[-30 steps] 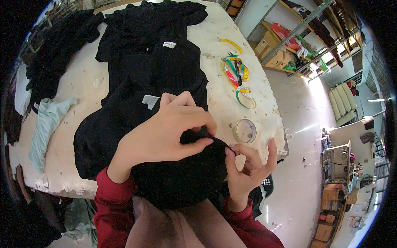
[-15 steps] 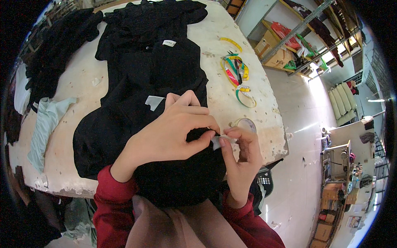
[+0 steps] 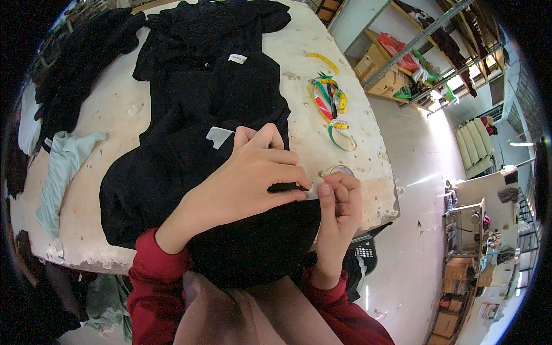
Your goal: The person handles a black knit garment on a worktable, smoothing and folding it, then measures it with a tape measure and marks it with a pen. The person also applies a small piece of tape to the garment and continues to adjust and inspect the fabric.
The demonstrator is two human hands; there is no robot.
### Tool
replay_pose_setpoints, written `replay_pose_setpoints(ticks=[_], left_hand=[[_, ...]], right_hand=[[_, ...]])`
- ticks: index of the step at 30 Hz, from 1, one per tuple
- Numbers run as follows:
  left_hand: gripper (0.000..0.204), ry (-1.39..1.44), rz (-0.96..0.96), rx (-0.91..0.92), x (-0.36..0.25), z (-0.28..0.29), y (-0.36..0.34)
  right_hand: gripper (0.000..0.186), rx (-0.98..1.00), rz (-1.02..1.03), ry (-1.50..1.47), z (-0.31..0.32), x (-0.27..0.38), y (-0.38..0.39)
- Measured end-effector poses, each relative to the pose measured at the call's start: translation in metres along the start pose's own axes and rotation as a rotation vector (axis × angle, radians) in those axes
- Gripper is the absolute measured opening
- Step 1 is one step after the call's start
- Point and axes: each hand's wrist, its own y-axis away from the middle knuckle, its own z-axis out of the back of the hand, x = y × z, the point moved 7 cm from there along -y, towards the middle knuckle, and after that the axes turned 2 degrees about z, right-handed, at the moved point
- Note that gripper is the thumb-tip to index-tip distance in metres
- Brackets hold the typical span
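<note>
Pale table (image 3: 362,138), black garment (image 3: 259,244), left hand (image 3: 247,181) and right hand (image 3: 339,207) close together.
Down the table, a long spread of dark garments (image 3: 184,103). At the near edge, over the lap, the black garment, beneath both hands. To the left, crumpled pale green cloth (image 3: 60,172). Left hand clamped by thumb and forefinger on the garment's edge; right hand just beside, clamped on a small white piece. On bare tabletop to the right, a looped measuring tape (image 3: 343,103); nearer, partly hidden behind the right hand, a ring-shaped roll (image 3: 343,169). Past the left knuckles, a white label (image 3: 219,137) on dark cloth. Finally, at the fingertips, the white piece (image 3: 313,189).
</note>
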Motion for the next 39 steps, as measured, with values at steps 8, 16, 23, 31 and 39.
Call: replay_pose_setpoints(ticks=[8, 16, 23, 31, 39], left_hand=[[0.016, 0.057, 0.075, 0.005, 0.003, -0.003, 0.000], [0.016, -0.018, 0.004, -0.010, 0.000, -0.006, 0.000], [0.017, -0.305, -0.002, -0.144, 0.025, 0.000, -0.004], [0.014, -0.266, 0.120, -0.074, 0.066, -0.017, -0.004], [0.025, -0.493, 0.160, -0.249, 0.074, 0.004, 0.007]], right_hand=[[0.008, 0.030, 0.069, 0.128, -0.003, 0.005, -0.001], [0.006, 0.053, 0.149, 0.331, -0.002, 0.005, 0.005], [0.015, 0.318, -0.220, 0.249, -0.002, -0.028, -0.008], [0.009, 0.335, -0.390, -0.121, -0.014, -0.034, 0.002], [0.013, 0.694, 0.052, 0.129, -0.065, -0.007, -0.027]])
